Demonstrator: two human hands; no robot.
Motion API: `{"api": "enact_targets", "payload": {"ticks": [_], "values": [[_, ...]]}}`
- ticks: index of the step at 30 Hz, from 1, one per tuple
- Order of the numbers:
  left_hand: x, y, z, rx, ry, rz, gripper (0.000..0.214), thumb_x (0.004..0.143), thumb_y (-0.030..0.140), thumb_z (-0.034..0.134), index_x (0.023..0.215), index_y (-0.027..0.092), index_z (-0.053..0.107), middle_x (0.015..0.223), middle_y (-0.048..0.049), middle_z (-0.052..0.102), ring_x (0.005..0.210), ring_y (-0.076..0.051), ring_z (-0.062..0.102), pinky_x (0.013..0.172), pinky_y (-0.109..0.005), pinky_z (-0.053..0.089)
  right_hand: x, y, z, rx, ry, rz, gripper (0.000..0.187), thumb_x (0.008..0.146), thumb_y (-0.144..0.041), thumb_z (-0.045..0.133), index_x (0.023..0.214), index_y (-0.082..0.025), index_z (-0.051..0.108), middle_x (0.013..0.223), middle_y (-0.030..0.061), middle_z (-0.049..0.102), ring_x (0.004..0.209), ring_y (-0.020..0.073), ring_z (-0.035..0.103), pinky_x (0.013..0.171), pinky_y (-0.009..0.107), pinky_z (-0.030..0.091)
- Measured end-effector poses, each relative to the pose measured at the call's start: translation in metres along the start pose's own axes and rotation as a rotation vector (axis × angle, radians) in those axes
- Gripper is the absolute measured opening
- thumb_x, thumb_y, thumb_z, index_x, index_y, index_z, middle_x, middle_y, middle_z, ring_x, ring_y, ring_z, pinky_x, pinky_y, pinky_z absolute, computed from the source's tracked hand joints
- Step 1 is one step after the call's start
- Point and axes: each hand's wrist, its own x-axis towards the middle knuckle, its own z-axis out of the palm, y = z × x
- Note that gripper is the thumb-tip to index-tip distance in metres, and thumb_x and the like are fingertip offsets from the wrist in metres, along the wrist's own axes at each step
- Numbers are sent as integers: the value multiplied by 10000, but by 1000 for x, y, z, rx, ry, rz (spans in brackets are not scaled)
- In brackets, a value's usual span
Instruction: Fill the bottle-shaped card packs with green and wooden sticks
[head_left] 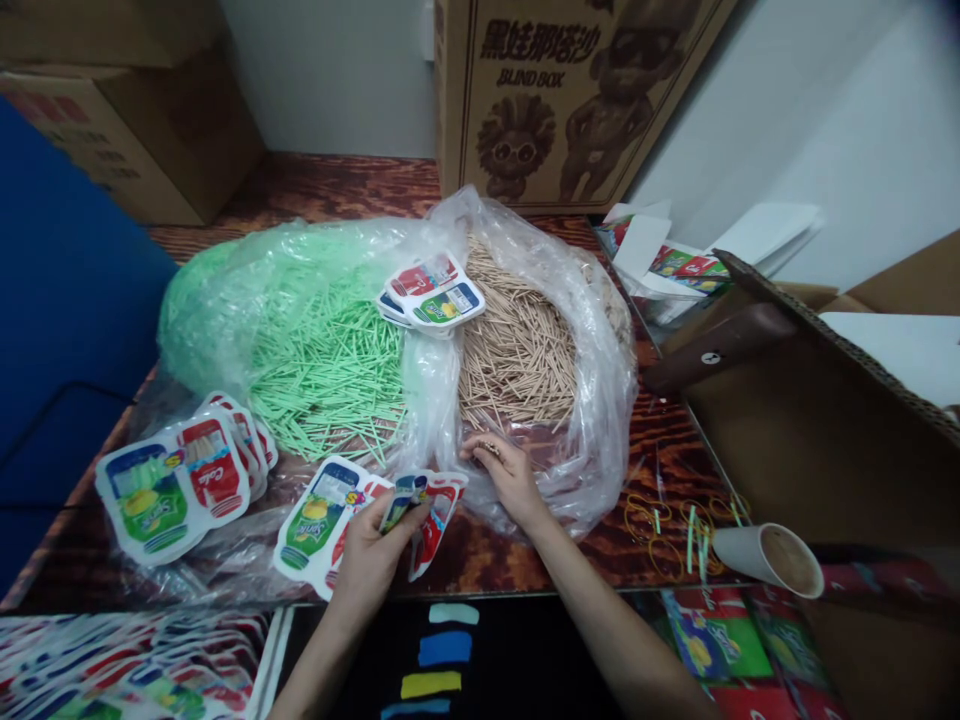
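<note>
My left hand (375,552) is closed on a bottle-shaped printed packet (429,510) with red and blue labels, held just above the table's near edge. More such packets (319,515) lie right beside it. My right hand (506,475) rests at the mouth of a clear plastic bag (600,400) of tan wooden sticks (517,350), fingers pinched on a few sticks. Next to it, a second clear bag holds green sticks (322,360). A small stack of packets (431,292) lies on top between the two bags.
A pile of packets (180,480) sits at the table's left. Rubber bands (660,525) and a tipped paper cup (772,558) lie at the right. Cardboard boxes (570,90) stand behind, an open carton (825,400) at the right. Printed sheets (127,665) lie lower left.
</note>
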Motion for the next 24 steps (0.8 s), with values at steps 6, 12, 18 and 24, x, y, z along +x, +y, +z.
{"api": "enact_targets", "payload": {"ticks": [6,12,18,24], "values": [[1,2,-1,10,2,18,290,648,429,737,696,146,697,598,-1,621,562,-140,528,495,-210,404,0,1,1,9,2,3,181,898,-342,518,883,-220,651,807,39,689,815,206,640,791,328,475],[-2,-1,-2,5,-13,36,235,689,392,717,705,160,686,618,15,617,558,-123,511,511,-200,402,0,-1,1,15,6,25,178,894,-341,521,882,-215,645,814,39,685,820,202,637,793,325,472],[-3,2,-1,17,-65,77,186,727,343,692,740,158,691,653,17,628,592,-121,514,577,-202,423,0,-2,1,11,0,16,158,882,-323,535,858,-215,648,799,36,691,798,205,643,770,321,474],[-2,2,1,13,-78,97,191,728,349,692,729,158,696,639,24,621,582,-119,505,563,-198,410,6,-6,-7,16,-34,73,184,877,-349,549,895,-198,653,807,40,700,795,198,654,746,308,484]]}}
